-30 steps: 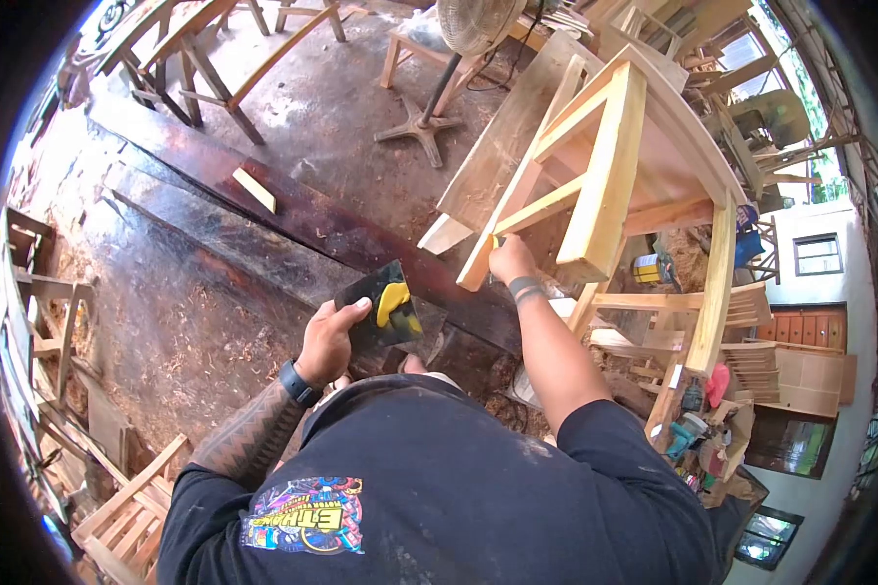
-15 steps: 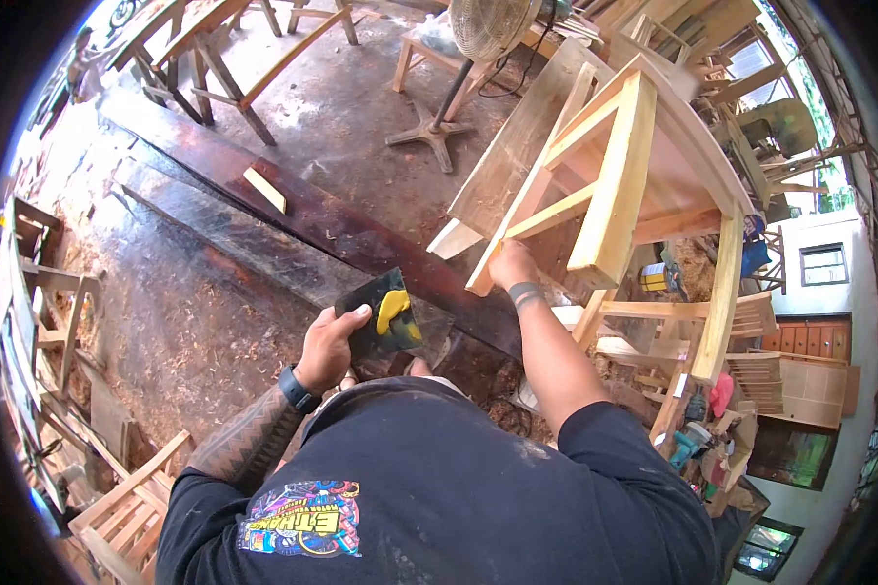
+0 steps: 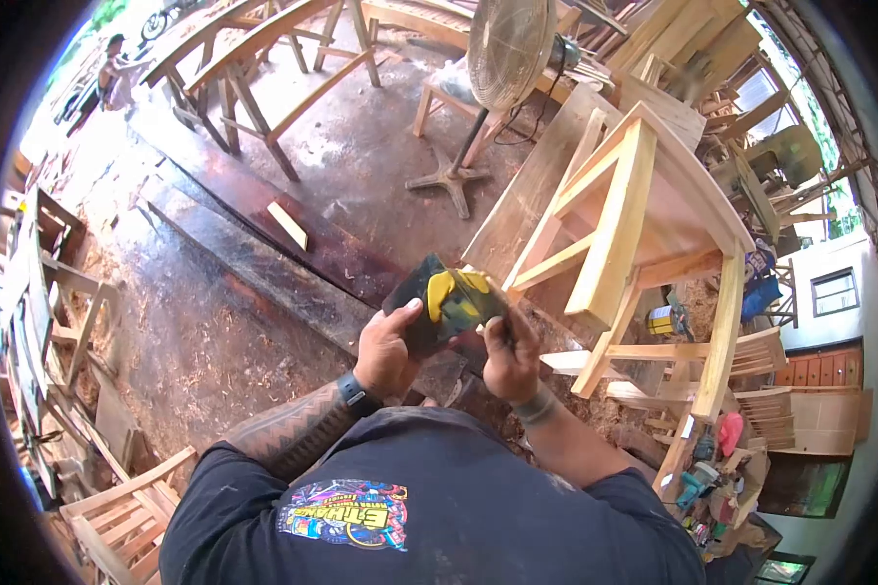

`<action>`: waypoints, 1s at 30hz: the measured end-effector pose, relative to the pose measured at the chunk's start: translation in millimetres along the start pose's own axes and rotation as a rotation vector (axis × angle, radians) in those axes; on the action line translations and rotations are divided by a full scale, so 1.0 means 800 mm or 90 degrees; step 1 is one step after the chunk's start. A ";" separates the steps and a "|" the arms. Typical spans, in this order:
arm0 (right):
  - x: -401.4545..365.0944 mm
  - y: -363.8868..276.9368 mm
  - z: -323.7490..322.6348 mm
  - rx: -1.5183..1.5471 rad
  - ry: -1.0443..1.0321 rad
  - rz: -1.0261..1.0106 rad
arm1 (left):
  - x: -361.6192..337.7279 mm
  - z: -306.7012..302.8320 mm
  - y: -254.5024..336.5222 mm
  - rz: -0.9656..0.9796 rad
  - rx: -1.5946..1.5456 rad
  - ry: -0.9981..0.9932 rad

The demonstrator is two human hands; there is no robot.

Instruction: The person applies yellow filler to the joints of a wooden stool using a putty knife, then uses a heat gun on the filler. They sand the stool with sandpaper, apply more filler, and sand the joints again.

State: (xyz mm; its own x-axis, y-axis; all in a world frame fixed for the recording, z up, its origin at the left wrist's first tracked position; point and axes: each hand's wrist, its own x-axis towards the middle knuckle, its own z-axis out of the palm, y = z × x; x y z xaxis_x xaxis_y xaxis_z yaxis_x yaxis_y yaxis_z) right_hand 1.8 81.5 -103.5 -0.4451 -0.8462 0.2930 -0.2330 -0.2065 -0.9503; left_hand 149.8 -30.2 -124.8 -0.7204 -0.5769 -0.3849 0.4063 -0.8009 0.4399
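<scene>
A dark flat sheet [image 3: 412, 301] bearing a thick yellow paste [image 3: 456, 291] is gripped by my left hand [image 3: 387, 353], thumb on top. My right hand [image 3: 512, 359] is closed on a small, dark, thin piece at the right side of the paste, its fingers pressed together; the piece overlaps the sheet and its full shape is hard to make out. Just beyond my right hand stands a pale wooden frame [image 3: 614, 229] with a panel, tilted, its near leg pointing toward me.
A standing fan [image 3: 510, 58] is ahead. Long dark boards [image 3: 254, 253] lie across the floor, with a small wood offcut [image 3: 288, 225] on them. Wooden trestles [image 3: 263, 78] stand at the upper left. A person [image 3: 115, 73] is far off. A tin [image 3: 664, 321] sits at right.
My right hand has come away from the wooden frame and moved left to the paste on the sheet. My left hand has shifted right with the sheet. The camera view has shifted too.
</scene>
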 end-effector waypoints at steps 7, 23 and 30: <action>0.008 -0.027 -0.034 -0.371 -0.151 -0.087 | -0.009 0.043 0.015 0.097 0.026 -0.060; 0.037 -0.084 -0.063 -0.583 -0.409 -0.434 | 0.040 -0.006 0.123 -0.025 0.862 -0.277; 0.025 -0.065 -0.054 -0.568 -0.513 -0.324 | 0.030 0.013 0.126 -0.125 0.477 -0.031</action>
State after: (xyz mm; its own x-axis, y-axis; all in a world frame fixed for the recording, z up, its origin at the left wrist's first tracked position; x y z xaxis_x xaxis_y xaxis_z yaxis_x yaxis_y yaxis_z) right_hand -32.0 96.7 -43.9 0.4294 -0.8895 0.1565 -0.8494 -0.4566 -0.2646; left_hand 167.3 -123.3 -81.4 -0.7713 -0.4138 -0.4836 -0.2069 -0.5555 0.8053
